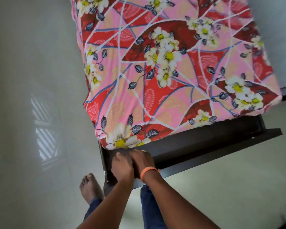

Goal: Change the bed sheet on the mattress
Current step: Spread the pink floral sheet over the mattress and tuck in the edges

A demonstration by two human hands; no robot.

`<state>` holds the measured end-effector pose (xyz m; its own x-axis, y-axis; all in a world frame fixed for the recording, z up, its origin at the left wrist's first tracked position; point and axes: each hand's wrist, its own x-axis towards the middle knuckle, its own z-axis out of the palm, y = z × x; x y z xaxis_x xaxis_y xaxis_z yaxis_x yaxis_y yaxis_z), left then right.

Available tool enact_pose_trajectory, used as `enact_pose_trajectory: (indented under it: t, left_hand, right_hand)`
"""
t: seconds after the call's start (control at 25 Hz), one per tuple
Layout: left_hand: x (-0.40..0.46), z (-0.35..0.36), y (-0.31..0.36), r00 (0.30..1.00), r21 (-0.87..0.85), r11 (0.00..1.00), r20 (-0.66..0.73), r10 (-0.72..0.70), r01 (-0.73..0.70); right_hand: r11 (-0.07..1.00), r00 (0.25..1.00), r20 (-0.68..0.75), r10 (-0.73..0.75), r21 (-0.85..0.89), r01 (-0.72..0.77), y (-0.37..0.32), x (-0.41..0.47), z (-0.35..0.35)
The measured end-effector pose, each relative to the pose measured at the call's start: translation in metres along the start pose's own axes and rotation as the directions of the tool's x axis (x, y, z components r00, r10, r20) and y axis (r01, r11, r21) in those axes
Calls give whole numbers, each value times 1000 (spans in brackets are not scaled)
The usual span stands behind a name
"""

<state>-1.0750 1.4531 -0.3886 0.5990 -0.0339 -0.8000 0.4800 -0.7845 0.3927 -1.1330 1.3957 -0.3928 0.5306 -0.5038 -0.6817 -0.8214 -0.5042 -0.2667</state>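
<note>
Floral sheet covers mattress on dark frame; left hand and right hand at near corner, grip unclear

arms: bare | right wrist: orange band | trousers: dark blue | feet: bare

Open floor left of the mattress. Blocked at the near corner by the dark bed frame, tight against the mattress edge.
</note>
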Motion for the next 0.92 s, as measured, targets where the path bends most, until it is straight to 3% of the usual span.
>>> enact_pose_trajectory:
  t: [0.04,0.08,0.12,0.16,0.2,0.24,0.28,0.32,0.44,0.52,0.6,0.8,0.92]
  left_hand:
    - [-19,11,0,980,180,964,83,181,-193]
    - [-38,25,1,901,367,827,250,354,-427]
    - [-51,41,3,760,500,574,454,465,-649]
    - [-58,61,3,591,525,283,641,490,-803]
    - [-62,85,5,448,481,56,762,468,-875]
    - [-63,108,6,350,434,-111,831,433,-894]
    - [-61,131,7,315,423,-187,849,424,-887]
    - [-58,156,10,333,450,-203,838,433,-869]
    - [-35,213,-4,450,556,-112,760,469,-823]
    - [-22,233,-18,495,567,-32,743,450,-823]
    - [-19,240,-21,513,592,-33,724,462,-805]
    - [-29,244,-6,517,656,-27,619,591,-755]
    - [-29,258,0,566,682,71,539,624,-728]
  right_hand:
    - [997,991,-107,76,38,-73,26,-13,-12]
    - [986,967,-193,165,63,-155,57,-23,-26]
    - [972,940,-249,232,40,-230,93,-29,-37]
    - [958,922,-276,271,-20,-287,129,-31,-42]
    - [947,919,-298,260,-109,-303,166,-32,-47]
    - [938,919,-334,211,-196,-287,198,-31,-49]
    - [930,925,-344,165,-257,-262,224,-27,-46]
    - [930,940,-321,119,-296,-219,251,-21,-42]
    - [957,984,-181,-4,-285,-48,304,-5,-26]
    - [957,994,-77,-76,-284,51,320,9,-22]
    - [969,996,-7,-89,-231,85,323,16,-22]
    - [981,987,-127,-98,-181,74,320,21,-25]
    - [966,975,-154,-159,-228,122,333,34,-25]
